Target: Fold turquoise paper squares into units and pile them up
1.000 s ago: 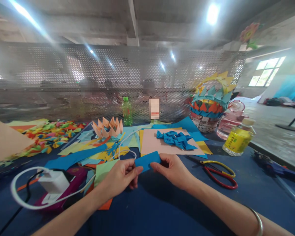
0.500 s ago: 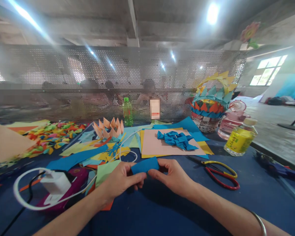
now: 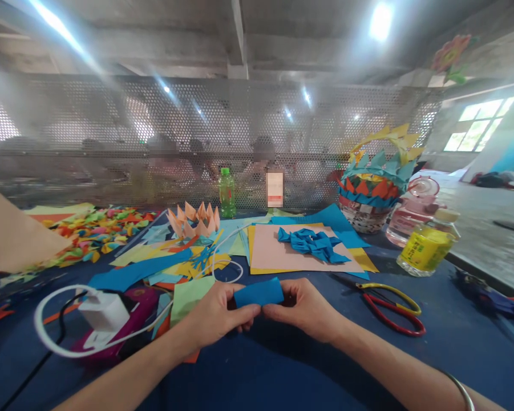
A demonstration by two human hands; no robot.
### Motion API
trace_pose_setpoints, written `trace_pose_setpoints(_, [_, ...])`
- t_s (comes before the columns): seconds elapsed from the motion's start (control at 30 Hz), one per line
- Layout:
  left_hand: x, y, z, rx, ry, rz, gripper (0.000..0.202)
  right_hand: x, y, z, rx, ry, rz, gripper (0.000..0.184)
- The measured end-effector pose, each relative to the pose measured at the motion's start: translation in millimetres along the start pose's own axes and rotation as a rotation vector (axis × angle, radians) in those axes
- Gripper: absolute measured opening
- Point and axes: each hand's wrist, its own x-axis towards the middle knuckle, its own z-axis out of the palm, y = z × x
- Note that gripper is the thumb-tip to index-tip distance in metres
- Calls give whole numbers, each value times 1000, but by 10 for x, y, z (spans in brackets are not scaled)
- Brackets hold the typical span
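A small rectangle of blue paper (image 3: pixel 259 293) is held between both hands just above the dark blue table. My left hand (image 3: pixel 222 313) grips its left end, thumb along the lower edge. On the right end, my right hand (image 3: pixel 306 308) pinches the paper, and the two thumb tips nearly meet at the bottom edge. Most of the fingers behind the paper are hidden. Beyond the hands, several folded blue paper pieces (image 3: pixel 312 244) lie on a stack of pink and yellow sheets (image 3: pixel 265 251). Scissors (image 3: pixel 393 308) with red and yellow handles rest to the right.
At left are a purple power strip (image 3: pixel 141 302) with a white charger (image 3: pixel 105 314) and cable, and a heap of colourful paper bits (image 3: pixel 111 228). A peach paper ring (image 3: pixel 192 222), green bottle (image 3: pixel 226 194), paper basket (image 3: pixel 370 194) and yellow-labelled bottle (image 3: pixel 428 245) stand farther back.
My thumbs have come closer together along the paper's lower edge, the right one shifting down. The whole view has swung slightly left. Both hands still hold the blue paper.
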Motion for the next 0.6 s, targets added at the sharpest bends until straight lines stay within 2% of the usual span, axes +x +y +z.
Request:
trace_pose_setpoints(0.27, [26, 46, -31, 55, 34, 3, 27, 26, -2, -95, -113, 39, 19, 9])
trace_pose_setpoints(0.4, [33, 51, -88, 81, 59, 12, 28, 64, -23, -174, -148, 103, 5, 19])
trace_pose_setpoints(0.6, [40, 61, -113, 92, 84, 30, 29, 81, -70, -213, -171, 125, -13, 9])
